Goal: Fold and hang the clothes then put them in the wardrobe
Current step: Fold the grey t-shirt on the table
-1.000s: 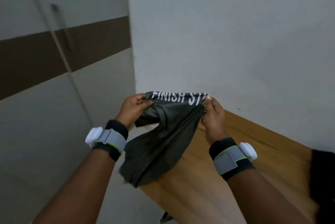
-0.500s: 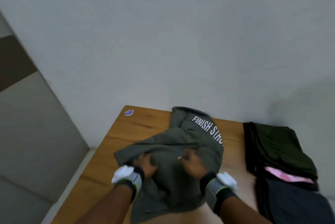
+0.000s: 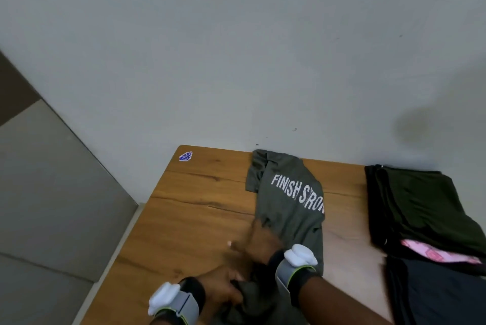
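A dark grey T-shirt [image 3: 288,201] with white "FINISH STRON" lettering lies lengthways on the wooden table [image 3: 200,209], its top end near the wall. My right hand [image 3: 259,242] rests on the shirt's left edge about halfway down, blurred, fingers pointing left. My left hand [image 3: 223,285] grips a bunch of the shirt's lower fabric near the table's front. Both wrists wear grey bands with white modules. The shirt's bottom end is hidden by my arms.
A stack of folded dark clothes [image 3: 426,209] with a pink piece [image 3: 439,253] sits at the table's right. A small blue sticker [image 3: 185,157] marks the table's far left corner. A white wall stands behind; grey panels [image 3: 52,193] lie left.
I turned from the wardrobe side to the table and laid the shirt down. Since half a second ago the shirt has become narrower, its left part folded in, and both hands moved toward its lower end.
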The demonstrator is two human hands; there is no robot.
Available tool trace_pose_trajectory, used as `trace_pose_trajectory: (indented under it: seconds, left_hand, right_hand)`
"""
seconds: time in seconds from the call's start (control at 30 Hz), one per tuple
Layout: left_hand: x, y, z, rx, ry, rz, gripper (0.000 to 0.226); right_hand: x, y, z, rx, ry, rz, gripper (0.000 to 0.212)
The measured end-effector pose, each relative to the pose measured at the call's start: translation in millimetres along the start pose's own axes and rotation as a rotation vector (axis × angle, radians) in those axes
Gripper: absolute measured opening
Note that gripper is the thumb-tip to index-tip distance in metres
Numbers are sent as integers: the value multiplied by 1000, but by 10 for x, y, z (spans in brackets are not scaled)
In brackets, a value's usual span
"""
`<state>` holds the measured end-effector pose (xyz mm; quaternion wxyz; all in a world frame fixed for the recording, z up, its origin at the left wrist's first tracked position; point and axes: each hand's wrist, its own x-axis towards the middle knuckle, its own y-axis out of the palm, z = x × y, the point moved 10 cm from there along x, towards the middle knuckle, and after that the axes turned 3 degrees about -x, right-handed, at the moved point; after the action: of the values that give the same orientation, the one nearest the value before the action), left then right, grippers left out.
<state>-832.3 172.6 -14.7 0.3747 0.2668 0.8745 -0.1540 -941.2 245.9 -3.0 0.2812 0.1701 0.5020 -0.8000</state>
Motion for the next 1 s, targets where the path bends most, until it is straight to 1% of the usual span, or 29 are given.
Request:
trace_pose_trajectory:
  seconds: [0.03,0.07,0.1,0.17,0.2,0.23,0.3,0.37,0.4,0.47,0.53,0.57,0.6,0.67,0.73,0.77,0.8,0.87,0.9,0.97,1.0]
  left_hand:
    - [-2,-29,-18,-33,-3,-3,34]
    - [-71,-104,-10,-111,-10,-22,25]
    - [-131,-200,-28,-225,2,-56,17]
    - [-303,-364,-58,-541,23,-138,11]
    - [-424,-439,-68,-655,42,-167,9]
    - [-498,-524,-45,-721,67,-182,8]
    - [-668,-676,-17,-751,85,-184,13]
    - [-800,-843,47,-812,85,-200,7]
    - [-879,-920,55,-832,89,-215,5]
    - [-1054,-1091,87,-846,121,-211,10]
    - [-1251,-1198,28,-841,152,-192,4]
    - [-1377,-1306,8,-838,182,-205,6]
    - [-1481,-1410,-38,-841,216,-210,11]
    - [-1629,-1648,-125,-892,289,-242,16]
    - [-1811,-1973,-191,-924,396,-299,20]
    - [-1880,-2099,-230,-918,436,-316,26]
    - [-1944,-2169,-293,-906,465,-305,37]
    - [-2024,-2192,-440,-897,512,-216,64]
    - [-2047,-2156,-522,-906,543,-170,68]
    - [-2020,-1958,-737,-854,567,-58,59]
    - [-1978,-1754,-875,-743,546,30,50]
  right_hand:
    - [35,57,-15,-88,11,27,106]
    - [30,130,-3,-148,34,27,100]
    - [44,156,-6,-166,55,2,88]
    - [32,79,15,-145,94,-98,66]
    - [26,20,24,-162,137,-158,59]
    - [32,-59,35,-201,177,-225,54]
    - [75,-178,117,-303,224,-330,46]
    - [145,-259,165,-302,256,-353,42]
    - [190,-296,162,-269,271,-334,43]
    - [340,-332,190,-203,296,-277,50]
    - [443,-461,208,-170,317,-313,56]
    - [468,-517,220,-133,347,-347,58]
    - [455,-578,208,-67,379,-377,54]
    - [433,-709,163,154,409,-408,40]
    - [458,-781,264,422,389,-370,38]
    - [462,-848,375,541,363,-361,38]
    - [467,-904,527,692,322,-351,36]
    - [451,-1016,867,1093,202,-338,25]
    - [460,-1117,1027,1228,121,-338,24]
    - [358,-1408,1188,1372,-32,-405,25]
    - [297,-1540,1162,1416,-82,-451,23]
